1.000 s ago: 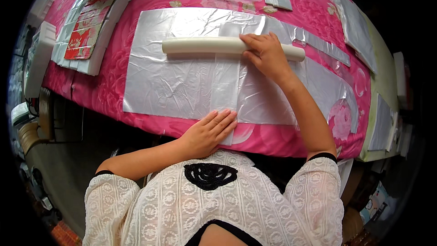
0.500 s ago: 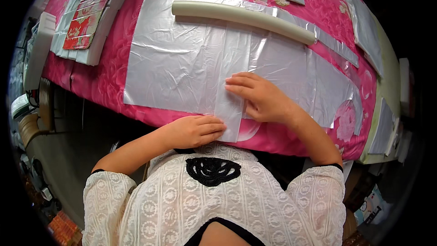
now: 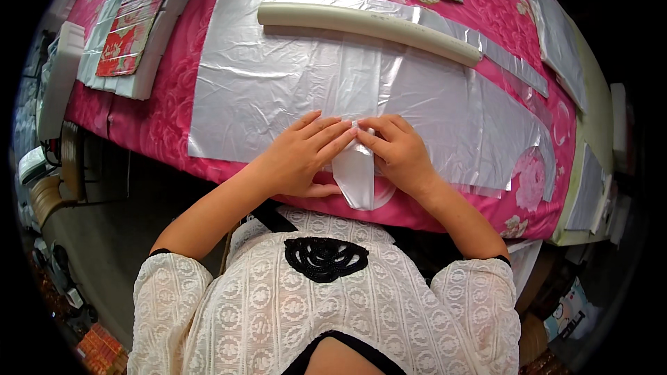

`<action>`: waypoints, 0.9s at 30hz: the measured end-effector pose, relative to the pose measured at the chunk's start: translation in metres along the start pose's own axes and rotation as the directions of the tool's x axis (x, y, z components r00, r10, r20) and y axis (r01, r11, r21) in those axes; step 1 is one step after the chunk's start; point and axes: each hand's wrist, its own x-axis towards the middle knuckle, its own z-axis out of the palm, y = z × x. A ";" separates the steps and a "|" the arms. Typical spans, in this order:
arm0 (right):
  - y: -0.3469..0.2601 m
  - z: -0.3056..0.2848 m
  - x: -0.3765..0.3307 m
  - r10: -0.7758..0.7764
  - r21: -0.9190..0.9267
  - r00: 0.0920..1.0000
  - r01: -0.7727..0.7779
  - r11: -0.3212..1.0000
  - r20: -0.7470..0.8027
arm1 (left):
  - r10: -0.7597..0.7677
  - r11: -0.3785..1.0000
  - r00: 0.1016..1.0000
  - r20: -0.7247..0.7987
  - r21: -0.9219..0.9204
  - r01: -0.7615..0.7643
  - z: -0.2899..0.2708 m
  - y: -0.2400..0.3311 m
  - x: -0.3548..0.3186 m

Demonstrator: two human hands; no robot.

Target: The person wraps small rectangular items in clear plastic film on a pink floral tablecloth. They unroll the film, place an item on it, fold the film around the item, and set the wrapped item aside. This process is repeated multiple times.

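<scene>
"What surface is on your feed?"

"I have a bench (image 3: 396,215) covered in pink, flower-patterned cloth (image 3: 163,132), with wide silvery plastic sheets (image 3: 257,97) spread across it. A long cream-coloured tube (image 3: 361,21) lies over their far part."

"And the hands?"

"Both meet on a narrow translucent plastic strip (image 3: 356,177) that lies over the sheets, its near end on the cloth. I see the right hand (image 3: 403,156) pinching it between thumb and forefinger; the left hand (image 3: 302,156) has its fingers stretched out, tips against the strip, thumb spread away."

"The room?"

"On my left, a red patterned card (image 3: 128,45) tops a stack of white packets (image 3: 142,87). Below, I make out a brown curved chair (image 3: 45,198) and grey floor (image 3: 118,229)."
</scene>
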 end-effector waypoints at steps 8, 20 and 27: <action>0.013 -0.012 0.022 0.423 0.332 0.900 -0.433 0.838 0.108 | -0.286 0.735 0.952 -0.113 -0.663 0.143 -0.009 -0.016 0.009; 0.029 -0.027 0.064 0.691 0.295 0.437 -0.899 0.323 0.575 | -0.231 0.971 0.972 -0.034 0.056 0.232 0.023 0.017 0.024; 0.021 -0.013 0.031 0.051 -0.282 0.992 -0.082 0.956 -0.115 | -0.247 0.963 0.965 -0.094 0.086 0.255 0.029 0.017 0.025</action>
